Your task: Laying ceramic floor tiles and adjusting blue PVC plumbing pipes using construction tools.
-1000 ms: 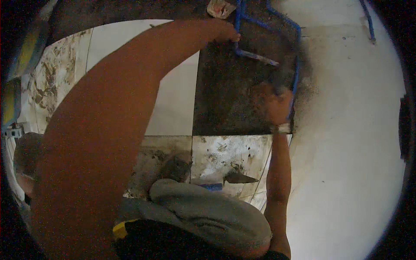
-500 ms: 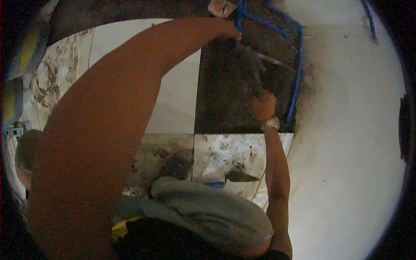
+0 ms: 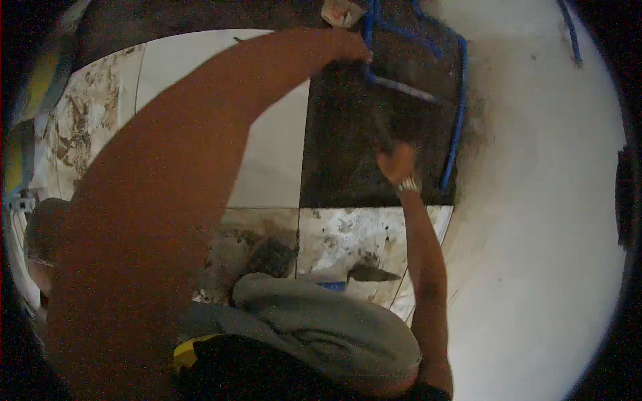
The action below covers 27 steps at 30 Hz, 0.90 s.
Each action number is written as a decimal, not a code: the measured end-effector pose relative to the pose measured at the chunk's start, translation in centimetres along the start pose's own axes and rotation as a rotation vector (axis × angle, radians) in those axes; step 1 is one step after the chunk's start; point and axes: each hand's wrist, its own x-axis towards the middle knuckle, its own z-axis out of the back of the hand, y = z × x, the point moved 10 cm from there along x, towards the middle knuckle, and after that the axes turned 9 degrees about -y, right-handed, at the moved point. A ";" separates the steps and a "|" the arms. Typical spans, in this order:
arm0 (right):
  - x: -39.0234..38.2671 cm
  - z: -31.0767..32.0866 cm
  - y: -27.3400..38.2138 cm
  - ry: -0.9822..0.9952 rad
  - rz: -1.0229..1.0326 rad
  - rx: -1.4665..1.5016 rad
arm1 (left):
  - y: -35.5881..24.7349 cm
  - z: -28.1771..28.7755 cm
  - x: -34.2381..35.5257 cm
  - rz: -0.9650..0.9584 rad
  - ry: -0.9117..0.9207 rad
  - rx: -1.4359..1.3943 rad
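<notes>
My left hand [image 3: 356,52] reaches to the top middle and has its fingers closed on the blue pipe [image 3: 369,70], near a bend where a pale, scuffed length runs off to the right. My right hand [image 3: 396,160], wearing a metal wristwatch, grips a long dark tool [image 3: 381,123] over the dark recessed patch [image 3: 338,154]; motion blur hides the tool's shape and whether it touches anything. Further blue pipes [image 3: 455,134] run along the patch's right side and top. Beside my left hand lies a crumpled pale object [image 3: 341,13].
A white surface [image 3: 542,234] fills the right side, with another blue pipe [image 3: 572,40] at its top. White tiles [image 3: 271,167] and dirty, stained tiles [image 3: 351,234] border the patch. A trowel-like dark piece [image 3: 371,274] and a small blue object [image 3: 331,285] lie near my bent knee.
My right hand has moved leftward from the patch's right side, swinging the dark tool toward the pipe bend and then slightly left and down. My left hand stays at the pipe.
</notes>
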 end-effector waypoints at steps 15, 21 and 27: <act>2.1 5.9 2.4 -0.098 -0.146 0.156 | -4.5 4.1 -3.3 -0.215 -0.066 0.179; -1.2 0.7 -2.9 0.127 -0.148 -0.008 | -0.5 1.8 -3.1 0.304 0.249 -0.491; 0.7 22.6 3.9 -0.727 -0.299 1.081 | -1.7 2.5 -3.2 0.059 0.086 -0.089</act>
